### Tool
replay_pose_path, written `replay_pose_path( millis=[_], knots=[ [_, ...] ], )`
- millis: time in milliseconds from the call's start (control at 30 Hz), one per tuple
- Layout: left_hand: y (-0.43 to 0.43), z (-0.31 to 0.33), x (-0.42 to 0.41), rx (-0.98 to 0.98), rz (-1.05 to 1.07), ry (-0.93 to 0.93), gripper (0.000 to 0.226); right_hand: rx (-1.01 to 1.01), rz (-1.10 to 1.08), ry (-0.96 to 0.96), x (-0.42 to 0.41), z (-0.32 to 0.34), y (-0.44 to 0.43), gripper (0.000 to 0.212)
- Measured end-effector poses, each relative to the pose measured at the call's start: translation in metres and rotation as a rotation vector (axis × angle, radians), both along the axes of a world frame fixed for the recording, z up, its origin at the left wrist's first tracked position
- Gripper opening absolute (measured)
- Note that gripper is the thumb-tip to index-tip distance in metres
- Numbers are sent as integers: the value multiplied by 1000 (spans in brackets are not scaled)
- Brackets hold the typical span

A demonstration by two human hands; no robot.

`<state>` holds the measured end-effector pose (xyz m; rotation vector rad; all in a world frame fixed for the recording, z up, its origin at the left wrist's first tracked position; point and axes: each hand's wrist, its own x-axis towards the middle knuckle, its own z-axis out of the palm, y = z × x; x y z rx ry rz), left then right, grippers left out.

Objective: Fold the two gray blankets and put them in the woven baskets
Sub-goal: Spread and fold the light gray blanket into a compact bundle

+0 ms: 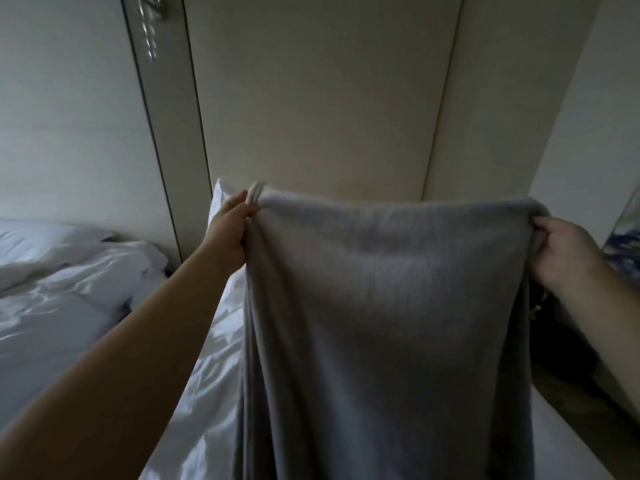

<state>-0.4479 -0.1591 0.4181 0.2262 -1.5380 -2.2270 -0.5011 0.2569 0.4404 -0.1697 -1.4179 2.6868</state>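
Fingers (246, 204) of the left hand (231, 230) and right hand (562, 252) pinch top corners of the blanket (388, 306), hanging spread mid-frame beside the bed (86, 292). Folding looks underway; next, corners should meet evenly.

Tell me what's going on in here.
A person is holding a gray blanket up in front of them by its top edge. The left hand has its grip on the top left corner and the right hand on the top right, so the cloth hangs down spread between them. White bedding lies on the bed to the left. No woven basket and no second blanket are in view, so the folding looks to be under way, not finished.
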Motion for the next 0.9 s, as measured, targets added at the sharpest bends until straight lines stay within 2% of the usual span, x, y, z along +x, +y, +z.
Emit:
replay_pose_path(
  millis=[67,167,200,333,467,533,600,667,767,833,900],
  knots=[
    [1,-53,5,-57,89,-128,42,100,40,-137,6,-65,9,29],
    [10,-178,39,-268,125,-521,23,201,179,-457,42,-202,20,47],
    [13,-225,58,-315,86,-647,17,261,199,-599,61,-251,24,50],
    [19,-391,168,-440,-66,-1062,24,508,291,-1056,169,-415,42,27],
    [24,-486,275,-522,-309,-1350,22,630,363,-1320,253,-493,70,29],
    [27,-504,300,-518,-380,-1425,20,665,380,-1376,264,-510,80,31],
    [29,-509,304,-472,-360,-1442,17,656,341,-1409,261,-521,84,28],
    [31,-511,294,-374,-308,-1410,16,701,235,-1420,246,-527,80,25],
    [37,-511,262,-300,-224,-1340,23,877,141,-1345,209,-530,63,18],
    [41,-512,238,-358,-176,-1312,29,999,92,-1271,186,-533,46,10],
    [43,-514,216,-459,-155,-1270,31,1081,76,-1186,168,-542,34,19]
  ],
)
